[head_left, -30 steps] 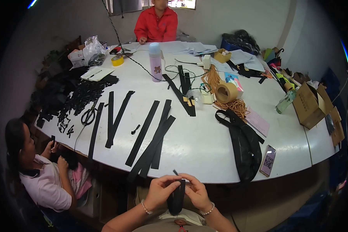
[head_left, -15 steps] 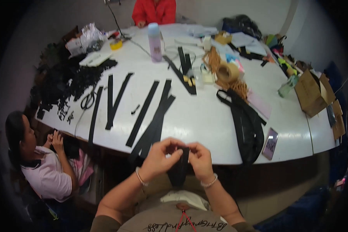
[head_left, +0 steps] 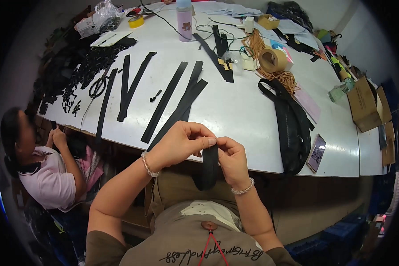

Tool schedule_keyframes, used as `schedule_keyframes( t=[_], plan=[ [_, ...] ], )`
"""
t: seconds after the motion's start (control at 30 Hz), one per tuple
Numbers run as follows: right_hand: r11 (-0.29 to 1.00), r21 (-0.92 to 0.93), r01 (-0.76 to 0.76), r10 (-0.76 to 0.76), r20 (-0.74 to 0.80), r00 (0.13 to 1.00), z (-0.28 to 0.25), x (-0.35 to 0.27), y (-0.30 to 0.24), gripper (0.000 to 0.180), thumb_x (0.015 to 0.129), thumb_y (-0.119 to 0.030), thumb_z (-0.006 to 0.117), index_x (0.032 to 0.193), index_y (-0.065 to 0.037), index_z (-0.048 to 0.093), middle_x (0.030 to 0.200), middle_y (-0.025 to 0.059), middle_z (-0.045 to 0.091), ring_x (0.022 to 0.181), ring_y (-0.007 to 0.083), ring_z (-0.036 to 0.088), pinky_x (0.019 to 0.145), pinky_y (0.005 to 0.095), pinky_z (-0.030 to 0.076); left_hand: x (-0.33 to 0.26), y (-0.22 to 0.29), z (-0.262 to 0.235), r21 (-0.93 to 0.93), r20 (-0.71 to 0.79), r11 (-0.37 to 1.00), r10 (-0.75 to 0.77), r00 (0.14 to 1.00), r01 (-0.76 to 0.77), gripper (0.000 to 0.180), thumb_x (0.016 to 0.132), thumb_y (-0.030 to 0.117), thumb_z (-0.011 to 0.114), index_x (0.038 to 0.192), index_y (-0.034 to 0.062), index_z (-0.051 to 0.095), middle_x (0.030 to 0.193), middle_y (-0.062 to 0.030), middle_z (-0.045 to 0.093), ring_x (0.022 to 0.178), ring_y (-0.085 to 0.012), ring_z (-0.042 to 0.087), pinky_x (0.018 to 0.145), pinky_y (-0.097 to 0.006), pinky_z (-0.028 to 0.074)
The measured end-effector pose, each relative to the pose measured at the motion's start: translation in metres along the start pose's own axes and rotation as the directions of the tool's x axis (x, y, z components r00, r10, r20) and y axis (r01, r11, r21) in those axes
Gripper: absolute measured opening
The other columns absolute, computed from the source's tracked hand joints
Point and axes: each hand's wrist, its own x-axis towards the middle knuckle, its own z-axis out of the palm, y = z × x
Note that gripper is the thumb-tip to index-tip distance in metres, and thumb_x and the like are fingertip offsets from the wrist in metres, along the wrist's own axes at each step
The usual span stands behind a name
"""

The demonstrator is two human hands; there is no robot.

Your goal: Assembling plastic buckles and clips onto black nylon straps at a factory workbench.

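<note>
A black strip [head_left: 211, 162], flat and narrow like zipper tape, hangs in a loop below my fingers at the near table edge. My left hand [head_left: 186, 142] pinches its top end between thumb and forefinger. Close against it, my right hand [head_left: 232, 160] has its fingers closed at the strip's right edge, touching the left fingertips. Whatever small part may sit between the fingertips is hidden. Just past my left hand, similar black strips [head_left: 177, 113] lie crossed on the white table [head_left: 239, 119]. A small black piece [head_left: 155, 95] rests left of them.
Scissors [head_left: 98, 87] lie by a heap of small black parts [head_left: 86, 62] at the left. On the right are a black bag [head_left: 292, 128], a phone [head_left: 316, 154], a tape roll [head_left: 272, 60] and a cardboard box [head_left: 365, 104]. A co-worker [head_left: 51, 173] sits at left.
The view has tilted down, so the table things appear higher and the person in red is nearly out of the picture. Both hands still hold the black strip, now showing as a wider hanging loop.
</note>
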Motion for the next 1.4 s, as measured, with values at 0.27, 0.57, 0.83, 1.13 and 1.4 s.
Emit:
schedule_keyframes(
  t=[0.27, 0.57, 0.83, 1.13, 1.4],
  plan=[
    [1.000, -0.013, 0.014, -0.014, 0.058, 0.998, -0.005, 0.001, 0.001, 0.011, 0.088, -0.008, 0.062, 0.096, 0.000, 0.061, 0.082, 0.0015, 0.064, 0.069, 0.0045, 0.058, 0.060, 0.0165, 0.045, -0.001, 0.015, -0.003, 0.014, 0.066, 0.993, -0.121, 0.990, 0.121, 0.021, 0.088, 0.019, 0.064, 0.092, -0.0018, 0.066, 0.076, -0.0043, 0.064, 0.062, -0.0070, 0.059, 0.057, -0.020, 0.051],
    [0.992, 0.112, 0.056, -0.065, 0.077, 0.995, 0.003, 0.007, -0.011, 0.010, 0.091, -0.008, 0.058, 0.094, 0.002, 0.058, 0.084, 0.0075, 0.066, 0.073, 0.0088, 0.062, 0.065, 0.0207, 0.051, 0.009, 0.001, 0.003, -0.097, -0.017, 0.993, 0.071, 0.997, -0.073, 0.020, 0.090, 0.019, 0.062, 0.084, 0.0004, 0.064, 0.070, -0.0026, 0.063, 0.054, -0.0058, 0.055, 0.047, -0.017, 0.044],
    [0.994, 0.089, 0.067, -0.075, 0.091, 0.993, 0.003, 0.014, -0.009, 0.009, 0.090, -0.006, 0.058, 0.093, 0.002, 0.059, 0.083, 0.0118, 0.066, 0.074, 0.0136, 0.064, 0.065, 0.0224, 0.052, 0.015, -0.002, 0.003, -0.164, -0.033, 0.986, 0.030, 0.999, -0.035, 0.019, 0.091, 0.019, 0.059, 0.085, 0.0016, 0.063, 0.068, -0.0015, 0.062, 0.052, -0.0050, 0.053, 0.046, -0.016, 0.041],
    [0.986, 0.034, 0.165, -0.166, 0.020, 0.986, 0.005, 0.028, -0.014, 0.008, 0.089, -0.004, 0.059, 0.092, 0.003, 0.059, 0.083, 0.0116, 0.067, 0.076, 0.0144, 0.064, 0.067, 0.0235, 0.052, 0.030, -0.008, 0.004, -0.150, -0.150, 0.965, 0.192, 0.970, -0.214, 0.018, 0.092, 0.019, 0.058, 0.085, 0.0029, 0.063, 0.069, 0.0007, 0.061, 0.054, -0.0032, 0.050, 0.048, -0.015, 0.039],
    [0.967, 0.022, 0.254, -0.255, 0.163, 0.953, -0.006, 0.027, -0.014, 0.007, 0.087, -0.002, 0.061, 0.093, 0.002, 0.060, 0.086, 0.0106, 0.066, 0.078, 0.0145, 0.064, 0.071, 0.0246, 0.052, 0.023, 0.000, 0.005, -0.118, -0.103, 0.979, 0.154, 0.983, -0.166, 0.019, 0.092, 0.020, 0.058, 0.084, 0.0034, 0.062, 0.067, 0.0040, 0.058, 0.054, -0.0017, 0.048, 0.048, -0.015, 0.036]
  ],
)
